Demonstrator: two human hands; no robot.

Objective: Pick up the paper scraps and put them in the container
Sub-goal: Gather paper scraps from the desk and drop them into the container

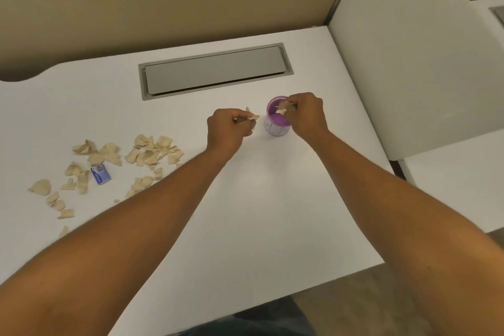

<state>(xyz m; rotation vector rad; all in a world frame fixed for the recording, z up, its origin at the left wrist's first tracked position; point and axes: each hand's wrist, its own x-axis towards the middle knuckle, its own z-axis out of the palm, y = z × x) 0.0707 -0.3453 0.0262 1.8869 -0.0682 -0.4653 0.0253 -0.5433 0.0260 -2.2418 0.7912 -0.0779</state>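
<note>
Scraps (283, 108) pinched in right hand (306, 114) sit over cup (276, 120); release low inside. Left hand (227, 127) pinches more scraps (254, 117) just beside it; pile (147, 151) lies well left on desk (259, 199)

A small blue box (100, 173) lies on the white desk (245, 213), near a grey cable hatch (215, 71)

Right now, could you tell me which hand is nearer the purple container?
Right. The right hand holds scraps over the purple container; the left hand is beside it.
</note>
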